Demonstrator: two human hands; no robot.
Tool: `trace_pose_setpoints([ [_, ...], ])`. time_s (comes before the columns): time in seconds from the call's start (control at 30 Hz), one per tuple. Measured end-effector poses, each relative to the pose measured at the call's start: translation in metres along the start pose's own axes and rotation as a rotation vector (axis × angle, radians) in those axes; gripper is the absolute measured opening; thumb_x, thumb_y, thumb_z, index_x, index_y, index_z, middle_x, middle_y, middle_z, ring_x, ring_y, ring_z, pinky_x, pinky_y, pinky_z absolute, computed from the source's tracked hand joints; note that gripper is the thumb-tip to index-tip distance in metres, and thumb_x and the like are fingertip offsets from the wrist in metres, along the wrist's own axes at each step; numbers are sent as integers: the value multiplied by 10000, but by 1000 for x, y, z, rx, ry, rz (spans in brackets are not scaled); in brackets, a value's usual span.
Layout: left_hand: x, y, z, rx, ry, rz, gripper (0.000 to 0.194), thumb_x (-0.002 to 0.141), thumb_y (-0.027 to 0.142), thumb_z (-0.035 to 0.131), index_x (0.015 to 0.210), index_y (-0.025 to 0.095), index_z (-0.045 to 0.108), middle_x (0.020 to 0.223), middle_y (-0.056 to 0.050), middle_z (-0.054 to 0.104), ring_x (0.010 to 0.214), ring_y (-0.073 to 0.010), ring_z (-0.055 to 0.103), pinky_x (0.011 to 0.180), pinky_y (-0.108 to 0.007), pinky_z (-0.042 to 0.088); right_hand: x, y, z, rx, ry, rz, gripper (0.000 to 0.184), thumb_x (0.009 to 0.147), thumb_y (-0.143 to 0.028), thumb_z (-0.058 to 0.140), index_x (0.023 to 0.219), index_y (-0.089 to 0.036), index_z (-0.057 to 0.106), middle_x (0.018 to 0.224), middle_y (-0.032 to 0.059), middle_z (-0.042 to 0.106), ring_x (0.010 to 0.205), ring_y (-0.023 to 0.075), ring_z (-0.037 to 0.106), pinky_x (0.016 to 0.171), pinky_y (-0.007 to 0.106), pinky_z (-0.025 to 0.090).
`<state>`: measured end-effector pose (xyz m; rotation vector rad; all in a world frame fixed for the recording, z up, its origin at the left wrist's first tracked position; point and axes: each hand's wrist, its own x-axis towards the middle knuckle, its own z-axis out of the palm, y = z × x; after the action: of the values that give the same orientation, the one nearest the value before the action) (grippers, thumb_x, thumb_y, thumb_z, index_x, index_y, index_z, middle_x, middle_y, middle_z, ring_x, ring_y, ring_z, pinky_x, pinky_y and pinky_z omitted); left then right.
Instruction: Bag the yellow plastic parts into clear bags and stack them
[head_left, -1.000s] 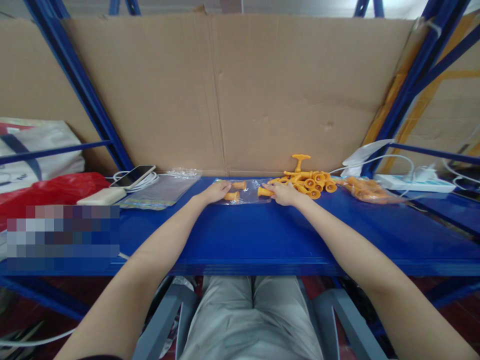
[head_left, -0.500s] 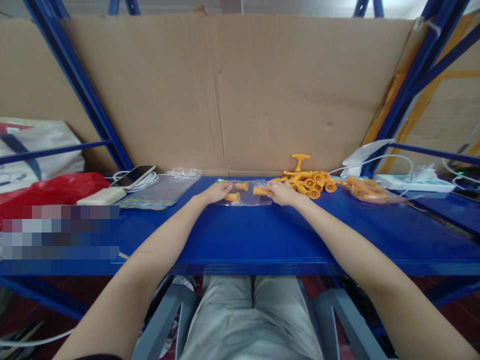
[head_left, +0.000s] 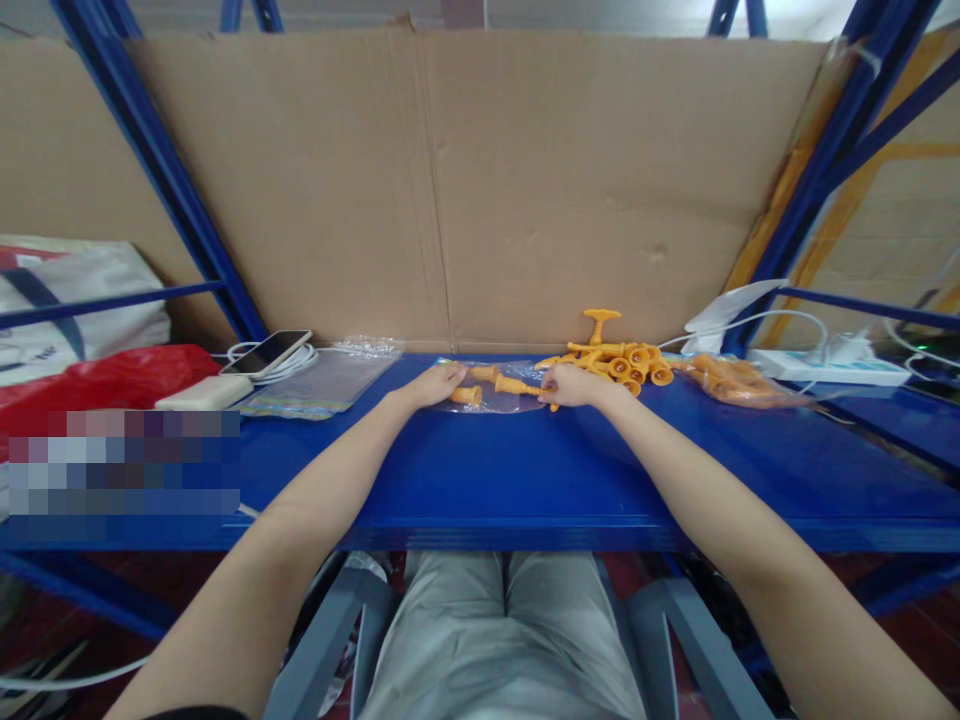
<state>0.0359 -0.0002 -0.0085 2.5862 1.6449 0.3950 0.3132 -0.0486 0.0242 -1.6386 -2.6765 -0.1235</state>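
A clear plastic bag [head_left: 487, 403] lies flat on the blue surface between my hands. My left hand [head_left: 439, 382] is closed on the bag's left end, beside two orange plastic pieces with flared ends; its fingertips are partly hidden. My right hand [head_left: 568, 384] grips an orange T-handled plastic piece [head_left: 517, 386] by its crossbar end, the flared end pointing left over the bag. Whether that piece is inside the bag or on top, I cannot tell. Just beyond my right hand lies a pile of matching orange pieces [head_left: 634, 362], with one T-handle [head_left: 602, 322] standing up.
An orange-filled plastic bag [head_left: 739, 382] and a white power strip [head_left: 829, 366] sit to the right. At left are flat clear bags [head_left: 330, 378], a phone [head_left: 268, 352] on coiled cable, a white box [head_left: 204, 393] and red plastic [head_left: 150, 375]. Cardboard [head_left: 525, 190] stands behind.
The orange piece in my right hand has moved left across the bag, and more of its shaft shows. My left hand stays at the bag's left end.
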Motion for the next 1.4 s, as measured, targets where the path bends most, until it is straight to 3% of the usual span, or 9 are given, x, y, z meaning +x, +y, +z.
trace_pose_setpoints([
  [0.13,1,4,0,-3,14,3,532,947,370,260,1312,163,586,1413,-49,557,1329,-224,475,1142,-338,313,0,-7,0,-25,36,14,185,806,-193,580,849,-155,756,838,68,744,780,187,678,641,239,435],
  [0.43,2,14,-6,29,6,6,486,953,328,271,1105,152,697,1218,-84,667,1189,-235,550,1069,-364,376,-6,-10,-8,-74,210,180,273,795,-311,602,988,-181,744,1008,122,740,972,264,682,772,294,483],
  [0.77,-1,15,-2,-251,65,-93,485,928,399,327,1107,119,680,1254,-124,638,1196,-255,557,1073,-357,394,-13,-27,-14,-145,127,180,358,837,-302,582,1096,-90,711,1065,193,720,1050,310,674,851,343,509],
  [1.13,-1,18,7,-658,200,-43,450,908,448,399,1182,181,635,1382,-113,564,1325,-257,466,1137,-396,314,-14,-26,-14,-181,45,176,445,811,-290,572,1192,-85,677,1081,192,721,1057,307,674,847,357,518],
  [1.4,3,24,13,-672,262,-60,402,915,400,395,1129,166,642,1327,-126,604,1293,-252,499,1130,-394,319,-12,-31,-11,-156,25,107,341,803,-259,588,1060,-93,739,1036,178,736,1018,294,688,817,319,518],
])
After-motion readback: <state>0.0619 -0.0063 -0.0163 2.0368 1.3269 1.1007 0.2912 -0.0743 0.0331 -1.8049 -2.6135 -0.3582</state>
